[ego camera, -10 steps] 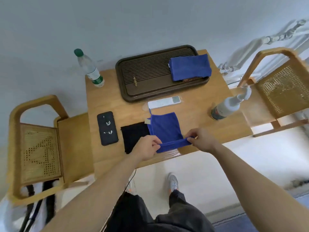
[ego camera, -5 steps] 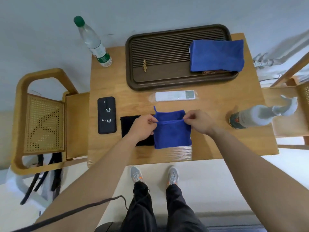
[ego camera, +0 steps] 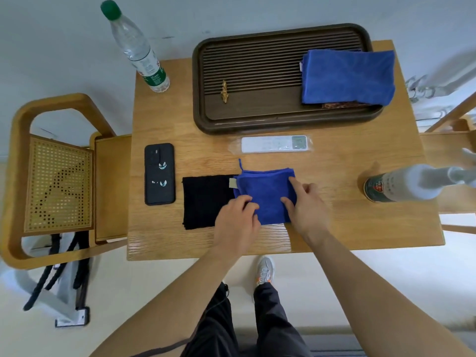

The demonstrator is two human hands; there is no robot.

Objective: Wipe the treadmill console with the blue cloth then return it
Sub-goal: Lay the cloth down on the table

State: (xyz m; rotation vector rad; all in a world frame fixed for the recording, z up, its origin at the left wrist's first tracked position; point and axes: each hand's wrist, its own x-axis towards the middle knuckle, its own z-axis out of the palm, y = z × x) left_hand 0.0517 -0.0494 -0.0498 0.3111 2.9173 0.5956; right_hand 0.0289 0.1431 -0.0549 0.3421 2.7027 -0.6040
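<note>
The folded blue cloth (ego camera: 268, 191) lies flat on the wooden table (ego camera: 334, 228) near its front edge, overlapping a black cloth (ego camera: 203, 199) to its left. My left hand (ego camera: 237, 217) has its fingers curled at the cloth's lower left edge. On the cloth's right side rests my right hand (ego camera: 306, 204), index finger and thumb spread and pressing down on it. A second blue cloth (ego camera: 347, 76) lies on the dark slatted tray (ego camera: 198, 73) at the back. No treadmill console is in view.
A black phone (ego camera: 159, 173) lies left of the black cloth and a white remote (ego camera: 273, 144) lies behind the blue cloth. A water bottle (ego camera: 139, 52) stands at the back left, a spray bottle (ego camera: 401, 185) at the right. A wooden chair (ego camera: 56, 186) flanks the table's left.
Both hands folded the cloth's near edge away from me onto itself, then came back toward me and now press on the folded cloth. The camera has tilted down over the table.
</note>
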